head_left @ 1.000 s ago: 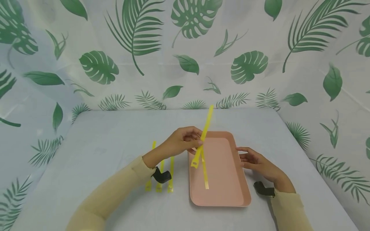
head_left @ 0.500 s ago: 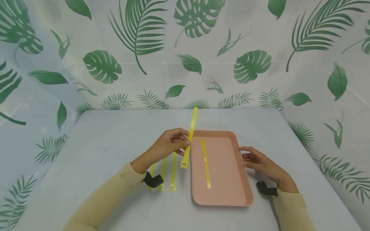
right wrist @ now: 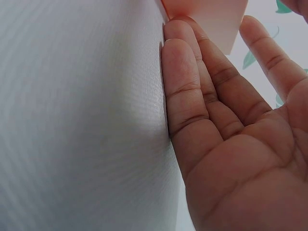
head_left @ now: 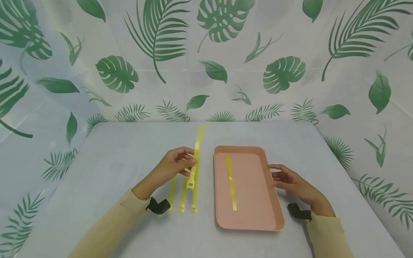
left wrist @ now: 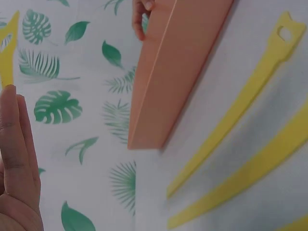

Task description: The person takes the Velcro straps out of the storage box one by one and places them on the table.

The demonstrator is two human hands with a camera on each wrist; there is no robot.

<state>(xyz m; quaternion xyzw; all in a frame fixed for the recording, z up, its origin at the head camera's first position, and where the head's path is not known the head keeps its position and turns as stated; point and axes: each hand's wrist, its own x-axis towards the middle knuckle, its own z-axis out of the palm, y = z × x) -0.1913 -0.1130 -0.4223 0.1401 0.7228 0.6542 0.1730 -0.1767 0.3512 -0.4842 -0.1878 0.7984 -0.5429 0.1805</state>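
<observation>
Between thumb and fingers, my left hand (head_left: 175, 165) pinches a yellow cable strap (head_left: 199, 141), held up with its slotted head downward. Below it, several like straps (head_left: 194, 200) lie side by side on the table, partly covered by the hand and the held strap. Another yellow strap (head_left: 231, 184) lies lengthwise in the shallow pink tray (head_left: 258, 200), toward its left side. At the tray's right edge rests my right hand (head_left: 295, 184). In the right wrist view its fingers (right wrist: 183, 72) are mostly straight, with fingertips by the tray wall (right wrist: 211, 19).
A pale cloth covers the table (head_left: 129, 143). White sheeting with green leaf prints (head_left: 209, 71) stands behind and along both sides. Each wrist wears a black mount (head_left: 158, 206).
My left hand has carried the strap leftward, from above the tray to over the straps on the table. The strap in the tray lies uncovered. My right hand stays by the tray.
</observation>
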